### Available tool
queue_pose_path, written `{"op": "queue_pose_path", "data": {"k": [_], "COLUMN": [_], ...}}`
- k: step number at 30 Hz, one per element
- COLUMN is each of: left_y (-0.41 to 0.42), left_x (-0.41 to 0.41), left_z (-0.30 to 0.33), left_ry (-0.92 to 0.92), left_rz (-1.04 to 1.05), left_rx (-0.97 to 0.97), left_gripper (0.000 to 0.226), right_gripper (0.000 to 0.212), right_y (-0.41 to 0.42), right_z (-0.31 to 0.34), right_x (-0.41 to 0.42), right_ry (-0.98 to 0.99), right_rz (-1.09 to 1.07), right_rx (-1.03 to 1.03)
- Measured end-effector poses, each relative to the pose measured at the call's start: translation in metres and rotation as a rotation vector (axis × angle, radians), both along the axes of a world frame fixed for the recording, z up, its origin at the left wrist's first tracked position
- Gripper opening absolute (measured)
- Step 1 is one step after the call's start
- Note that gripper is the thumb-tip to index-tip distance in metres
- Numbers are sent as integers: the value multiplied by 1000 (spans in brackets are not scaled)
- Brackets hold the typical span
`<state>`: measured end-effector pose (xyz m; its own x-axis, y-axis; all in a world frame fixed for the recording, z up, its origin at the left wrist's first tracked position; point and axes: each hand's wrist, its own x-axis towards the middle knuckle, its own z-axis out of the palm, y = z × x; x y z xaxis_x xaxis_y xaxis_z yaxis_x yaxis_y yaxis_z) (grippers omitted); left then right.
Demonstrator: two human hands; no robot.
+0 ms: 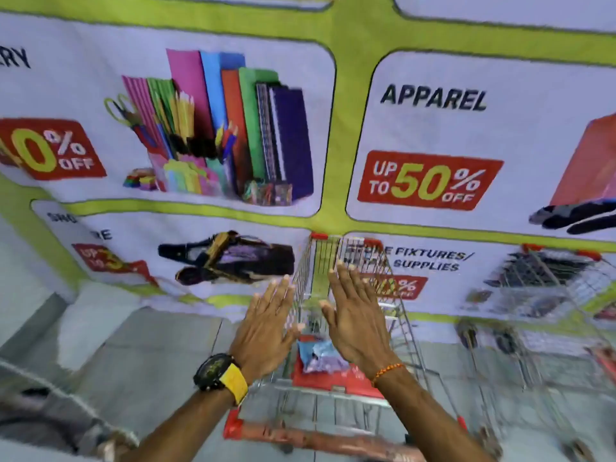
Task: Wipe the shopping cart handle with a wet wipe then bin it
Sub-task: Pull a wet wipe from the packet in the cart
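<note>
A wire shopping cart (405,331) with red trim stands in front of me, its red handle (300,436) near the bottom of the view. A blue and white wet-wipe packet (321,356) lies on the cart's red child-seat flap (333,378). My left hand (266,331), with a black and yellow watch at the wrist, is held flat above the cart, fingers apart, holding nothing. My right hand (355,318), with an orange bead bracelet at the wrist, is raised flat beside it, also with nothing in it. Both hands hover over the packet, apart from the handle.
A large sale banner (333,128) with pictures of stationery, apparel and sandals covers the wall just beyond the cart. Another wire cart (540,295) stands to the right. Grey tiled floor (150,355) lies to the left. A blurred grey object (50,418) sits at the bottom left.
</note>
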<state>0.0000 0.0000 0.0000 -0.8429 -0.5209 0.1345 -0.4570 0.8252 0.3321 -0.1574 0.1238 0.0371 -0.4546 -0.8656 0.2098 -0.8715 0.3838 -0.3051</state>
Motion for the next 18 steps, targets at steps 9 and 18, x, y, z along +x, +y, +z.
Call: {"op": "queue_pose_path", "data": {"k": [9, 18], "left_y": [-18, -23], "left_x": [34, 35], "left_z": [-129, -161], "left_ry": [-288, -144], "left_rz": [39, 116], "left_rx": [140, 270], "left_gripper": [80, 81], "right_gripper": [22, 26], "right_y": [-27, -86], "right_z": [-148, -239], "right_x": [-13, -32], "right_ry": [-209, -212], "right_rz": [-111, -136], "right_rx": [381, 520]}}
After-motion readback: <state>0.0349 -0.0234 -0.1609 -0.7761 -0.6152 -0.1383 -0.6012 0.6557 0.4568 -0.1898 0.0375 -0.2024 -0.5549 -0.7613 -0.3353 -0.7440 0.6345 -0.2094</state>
